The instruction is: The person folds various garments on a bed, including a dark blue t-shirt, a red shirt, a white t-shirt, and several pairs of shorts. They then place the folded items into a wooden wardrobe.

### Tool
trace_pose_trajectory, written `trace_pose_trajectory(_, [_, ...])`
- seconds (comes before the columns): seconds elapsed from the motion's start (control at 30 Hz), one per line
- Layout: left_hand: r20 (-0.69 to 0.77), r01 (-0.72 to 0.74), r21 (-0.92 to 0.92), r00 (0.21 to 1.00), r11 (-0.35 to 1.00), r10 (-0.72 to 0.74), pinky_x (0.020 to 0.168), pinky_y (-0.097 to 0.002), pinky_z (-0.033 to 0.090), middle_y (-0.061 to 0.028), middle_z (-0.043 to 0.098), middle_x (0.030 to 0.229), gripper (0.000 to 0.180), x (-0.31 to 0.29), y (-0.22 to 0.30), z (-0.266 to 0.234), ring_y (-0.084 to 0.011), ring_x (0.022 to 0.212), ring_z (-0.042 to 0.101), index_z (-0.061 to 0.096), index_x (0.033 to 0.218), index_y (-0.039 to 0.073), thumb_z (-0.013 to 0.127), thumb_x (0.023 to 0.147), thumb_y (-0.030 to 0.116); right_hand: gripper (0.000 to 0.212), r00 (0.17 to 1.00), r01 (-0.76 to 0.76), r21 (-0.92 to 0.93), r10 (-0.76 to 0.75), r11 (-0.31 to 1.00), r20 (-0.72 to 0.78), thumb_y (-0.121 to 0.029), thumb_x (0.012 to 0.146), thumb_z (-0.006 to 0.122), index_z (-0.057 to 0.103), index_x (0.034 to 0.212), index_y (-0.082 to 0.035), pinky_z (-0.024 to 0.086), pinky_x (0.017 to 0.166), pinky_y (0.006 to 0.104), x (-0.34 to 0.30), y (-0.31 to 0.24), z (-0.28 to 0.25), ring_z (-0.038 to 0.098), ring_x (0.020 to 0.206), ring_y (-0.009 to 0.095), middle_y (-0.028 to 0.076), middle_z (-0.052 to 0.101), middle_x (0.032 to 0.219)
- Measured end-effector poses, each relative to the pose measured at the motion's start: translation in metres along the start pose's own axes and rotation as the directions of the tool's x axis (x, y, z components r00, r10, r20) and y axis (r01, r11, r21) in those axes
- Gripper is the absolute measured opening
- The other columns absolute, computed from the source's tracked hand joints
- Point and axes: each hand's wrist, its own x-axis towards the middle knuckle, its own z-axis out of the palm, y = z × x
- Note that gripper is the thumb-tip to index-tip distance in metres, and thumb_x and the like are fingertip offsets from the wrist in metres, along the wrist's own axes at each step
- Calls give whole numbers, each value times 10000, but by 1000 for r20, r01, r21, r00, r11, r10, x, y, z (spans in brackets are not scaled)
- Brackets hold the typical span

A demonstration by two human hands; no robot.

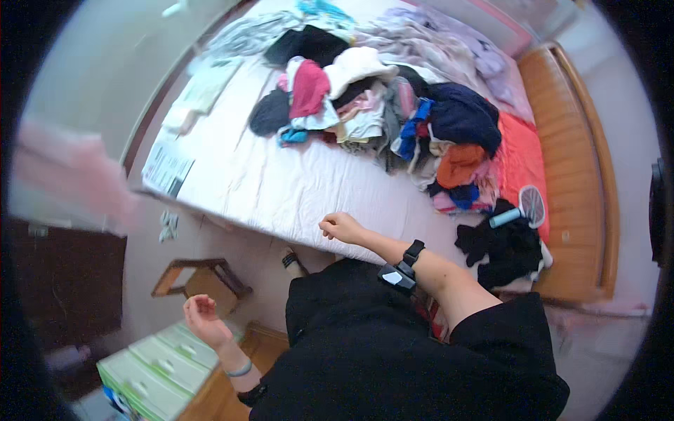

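Well, both hands are away from the clothes just now. The right hand hangs above the near edge of the bed, fingers loosely curled; whether it is fully closed, I cannot tell. The left hand is empty and half open, fingers bent, near a small wooden stool and a pale green chest of drawers on the near left.

The big pile of clothes lies across the middle and far right of the white sheet, well beyond the right hand. In it, a deep pink piece sits on the left, with a dark blue piece and an orange one on the right. Nearer on the right lie some black clothes, with a light blue and white paddle-shaped thing on them. Red cloth lies between the pile and a wooden headboard on the right.
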Motion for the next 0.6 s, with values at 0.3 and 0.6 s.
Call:
trace_pose_trajectory(0.3, [428,139,89,889,986,-163,575,-215,412,-34,539,712,148,141,-7,83,-94,617,490,511,778,55,441,868,150,273,932,-62,160,114,985,-344,-237,791,498,596,761,15,464,545,286,25,-11,-15,589,566,154,97,612,668])
trace_pose_trajectory(0.6, [613,327,234,681,916,-400,571,-215,396,-34,539,704,130,167,-40,173,-104,621,489,525,805,59,455,856,156,250,710,-149,466,422,872,-563,-236,789,514,586,777,3,463,529,278,-56,24,-30,580,564,137,75,605,670])
